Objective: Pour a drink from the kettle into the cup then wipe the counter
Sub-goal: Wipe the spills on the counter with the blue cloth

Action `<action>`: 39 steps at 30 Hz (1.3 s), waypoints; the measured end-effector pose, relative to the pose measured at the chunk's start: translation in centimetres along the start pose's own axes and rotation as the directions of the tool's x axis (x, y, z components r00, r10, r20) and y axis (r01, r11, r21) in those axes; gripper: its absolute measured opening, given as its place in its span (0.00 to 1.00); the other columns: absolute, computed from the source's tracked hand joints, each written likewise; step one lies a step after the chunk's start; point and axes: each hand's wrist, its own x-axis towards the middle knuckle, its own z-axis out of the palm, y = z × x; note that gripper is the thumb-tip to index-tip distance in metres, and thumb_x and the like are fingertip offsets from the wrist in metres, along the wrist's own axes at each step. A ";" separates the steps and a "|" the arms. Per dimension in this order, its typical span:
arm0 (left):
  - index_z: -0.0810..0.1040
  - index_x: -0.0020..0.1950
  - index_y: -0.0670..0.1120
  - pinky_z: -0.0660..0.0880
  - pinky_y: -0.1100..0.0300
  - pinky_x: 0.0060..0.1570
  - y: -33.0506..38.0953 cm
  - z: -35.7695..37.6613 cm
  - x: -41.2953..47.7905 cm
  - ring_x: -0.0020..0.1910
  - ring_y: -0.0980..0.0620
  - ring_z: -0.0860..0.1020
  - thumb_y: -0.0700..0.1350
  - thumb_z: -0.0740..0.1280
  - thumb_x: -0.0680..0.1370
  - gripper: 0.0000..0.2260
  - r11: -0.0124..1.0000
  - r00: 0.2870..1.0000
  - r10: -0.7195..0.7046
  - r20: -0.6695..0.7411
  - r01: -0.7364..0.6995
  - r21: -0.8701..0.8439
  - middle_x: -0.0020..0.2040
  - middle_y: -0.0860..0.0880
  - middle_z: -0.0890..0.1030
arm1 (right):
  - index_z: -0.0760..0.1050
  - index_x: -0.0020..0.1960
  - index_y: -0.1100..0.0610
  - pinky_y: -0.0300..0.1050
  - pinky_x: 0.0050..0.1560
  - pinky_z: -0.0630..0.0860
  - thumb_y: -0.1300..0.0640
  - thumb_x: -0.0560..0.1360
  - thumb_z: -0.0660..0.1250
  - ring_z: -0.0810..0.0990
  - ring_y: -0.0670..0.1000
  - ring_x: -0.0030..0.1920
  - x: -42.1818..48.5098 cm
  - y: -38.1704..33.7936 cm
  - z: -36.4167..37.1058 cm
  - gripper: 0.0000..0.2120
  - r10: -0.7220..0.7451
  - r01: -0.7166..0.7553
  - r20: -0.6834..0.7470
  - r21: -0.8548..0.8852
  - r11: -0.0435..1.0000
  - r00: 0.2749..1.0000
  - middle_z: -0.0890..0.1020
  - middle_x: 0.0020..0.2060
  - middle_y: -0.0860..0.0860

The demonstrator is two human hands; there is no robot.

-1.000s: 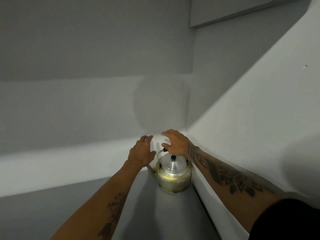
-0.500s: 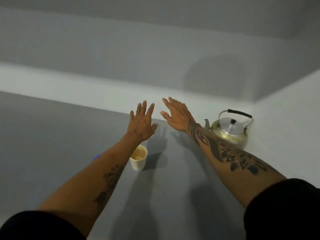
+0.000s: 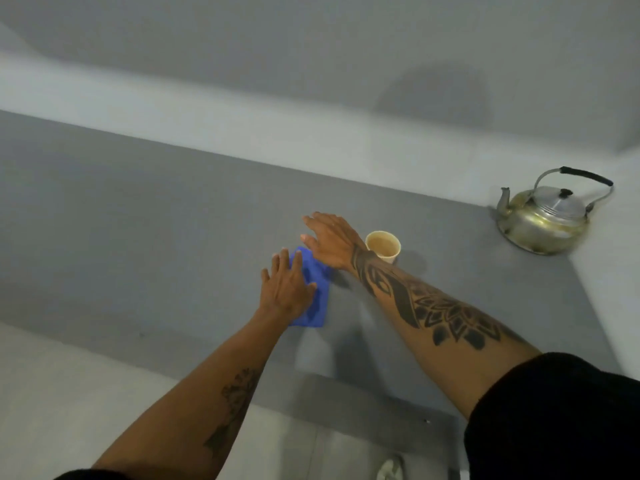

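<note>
A blue cloth (image 3: 317,299) lies flat on the grey counter (image 3: 138,220). My left hand (image 3: 285,289) rests over its left part, fingers spread. My right hand (image 3: 330,240) hovers above the cloth's far end, fingers apart and holding nothing. Just right of my right wrist stands a small pale cup (image 3: 383,245) with a light brown drink in it. A worn metal kettle (image 3: 547,216) with a black-gripped handle sits upright at the far right corner, away from both hands.
A pale raised ledge (image 3: 242,116) runs along the back of the counter, and a white wall (image 3: 616,271) bounds the right side. The counter's front edge is near me, with floor and a shoe (image 3: 391,469) below.
The view has swung left and down from the kettle. Both hands left the kettle, crossed the counter and came down over the blue cloth. The cup now appears to the right of my hands.
</note>
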 end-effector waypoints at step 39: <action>0.75 0.56 0.42 0.73 0.55 0.47 7.0 6.2 -2.7 0.50 0.44 0.79 0.47 0.76 0.68 0.21 0.818 0.965 0.099 0.243 0.060 -0.572 0.52 0.44 0.82 | 0.70 0.36 0.51 0.42 0.39 0.70 0.67 0.64 0.72 0.71 0.43 0.33 -14.6 11.2 0.5 0.15 0.526 -0.191 -0.291 0.707 0.681 0.799 0.73 0.31 0.45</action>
